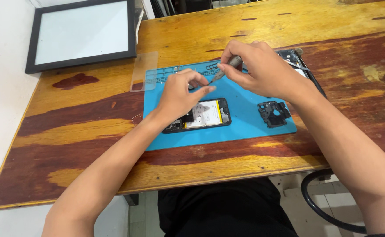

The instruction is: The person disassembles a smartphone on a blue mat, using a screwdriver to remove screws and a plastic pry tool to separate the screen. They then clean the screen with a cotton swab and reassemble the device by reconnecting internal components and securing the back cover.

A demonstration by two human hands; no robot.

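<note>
Counter (pixel 254 26): wooden top, yellow-orange with dark red-brown streaks, worn varnish. It carries everything below.

Framed panel (pixel 82 33): black frame, pale blank face, lying flat at the far left corner of the counter.

Work mat (pixel 245 114): blue, rectangular, centred on the counter, with small moulded compartments along its far edge.

Opened phone (pixel 201 115): lies flat on the mat, near its front edge, back cover off. Black body with rounded corners. White battery with a yellow strip along its right end fills the right part; darker boards and parts show at the left end, partly hidden under the left hand.

Second device (pixel 295 59): dark, at the far right edge of the mat, mostly hidden behind the right wrist; kind cannot be told.

Clear plastic sheet (pixel 143 72): thin, transparent, rounded corners, overlapping the mat's far left corner.

Black inner cover piece (pixel 272 113): irregular plate with cut-outs, on the mat to the right of the phone, apart from it.

Left hand (pixel 179 94): over the left end of the phone, fingers curled and pinched, thumb and forefinger tips together near the tool tip. Whether they pinch anything cannot be told.

Right hand (pixel 258 66): above the mat's far edge, fingers closed around a slim grey screwdriver (pixel 227 68), tip angled down-left toward the left fingertips.
</note>
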